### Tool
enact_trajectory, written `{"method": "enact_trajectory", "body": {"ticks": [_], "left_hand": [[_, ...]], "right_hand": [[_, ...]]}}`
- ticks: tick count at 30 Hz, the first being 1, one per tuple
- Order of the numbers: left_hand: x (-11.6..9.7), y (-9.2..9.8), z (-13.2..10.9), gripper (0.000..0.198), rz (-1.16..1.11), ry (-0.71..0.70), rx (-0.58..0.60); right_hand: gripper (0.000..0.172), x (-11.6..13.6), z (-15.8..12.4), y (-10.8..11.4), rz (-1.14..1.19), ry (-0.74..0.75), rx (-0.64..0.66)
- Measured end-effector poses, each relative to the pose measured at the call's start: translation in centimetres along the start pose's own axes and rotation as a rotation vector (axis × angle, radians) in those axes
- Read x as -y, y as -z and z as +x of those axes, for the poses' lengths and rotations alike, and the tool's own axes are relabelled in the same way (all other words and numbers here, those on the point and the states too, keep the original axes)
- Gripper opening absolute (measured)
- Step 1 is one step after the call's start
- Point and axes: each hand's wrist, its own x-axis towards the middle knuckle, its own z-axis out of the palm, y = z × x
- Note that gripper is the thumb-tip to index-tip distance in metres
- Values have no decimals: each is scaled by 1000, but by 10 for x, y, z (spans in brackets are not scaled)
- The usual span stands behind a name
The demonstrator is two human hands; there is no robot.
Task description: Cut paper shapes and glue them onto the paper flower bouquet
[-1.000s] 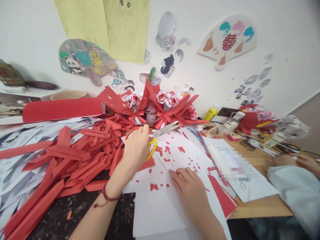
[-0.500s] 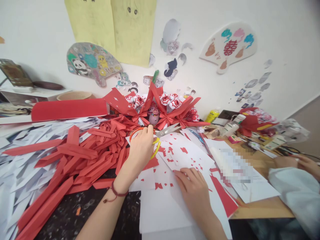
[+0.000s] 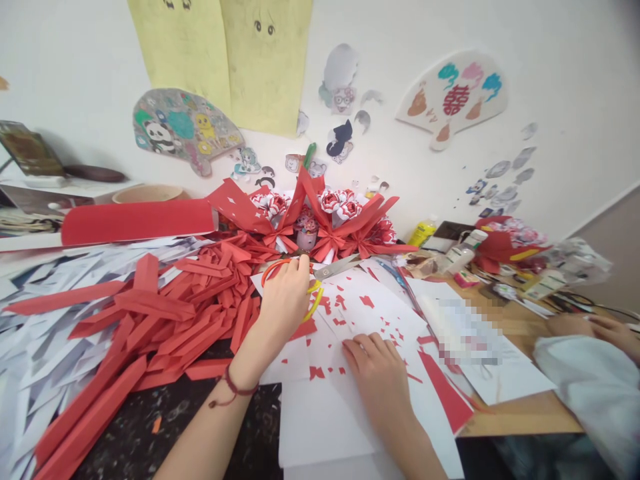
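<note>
My left hand (image 3: 286, 291) is closed around the handles of a pair of scissors (image 3: 337, 268) with orange and yellow grips. The blades point right, above white paper (image 3: 320, 420) strewn with small red paper scraps (image 3: 367, 302). Lower on the same sheets rests my right hand (image 3: 375, 367), palm down, its fingers slightly bent and touching the paper. I see nothing held in it, though its underside is hidden. Left of my left hand lies a heap of folded red paper strips (image 3: 185, 310).
White paper strips (image 3: 30, 353) are piled at the far left, below a red paper roll (image 3: 140, 221). Red-wrapped paper bouquets (image 3: 340, 227) stand against the wall. A yellow bottle (image 3: 423, 232) is at the back right. Another person's sleeve (image 3: 585, 373) and hands are at the right edge.
The scissor blades look closer together than before. My right hand has shifted slightly left on the paper. The view has moved a little.
</note>
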Motion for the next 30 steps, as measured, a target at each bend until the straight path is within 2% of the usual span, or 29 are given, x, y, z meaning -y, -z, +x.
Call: {"method": "enact_trajectory", "body": {"ticks": [9, 14, 18, 21, 25, 27, 30], "left_hand": [[2, -3, 0, 14, 2, -9, -24], [3, -1, 0, 11, -4, -20, -43], [3, 1, -1, 13, -6, -27, -12], [4, 1, -1, 13, -2, -36, -25], [5, -1, -1, 11, 15, -35, -80], [6, -2, -1, 12, 22, -38, -102], [6, -3, 0, 15, 32, -54, -117]], "right_hand": [[24, 4, 4, 0, -91, -6, 66], [25, 7, 5, -2, -109, 6, 15], [24, 7, 4, 0, 19, -39, -70], [20, 6, 4, 10, 279, -185, -109], [19, -5, 2, 30, 696, -533, -53], [22, -18, -1, 37, 817, -668, -21], [29, -47, -9, 38, 911, -761, 23]]}}
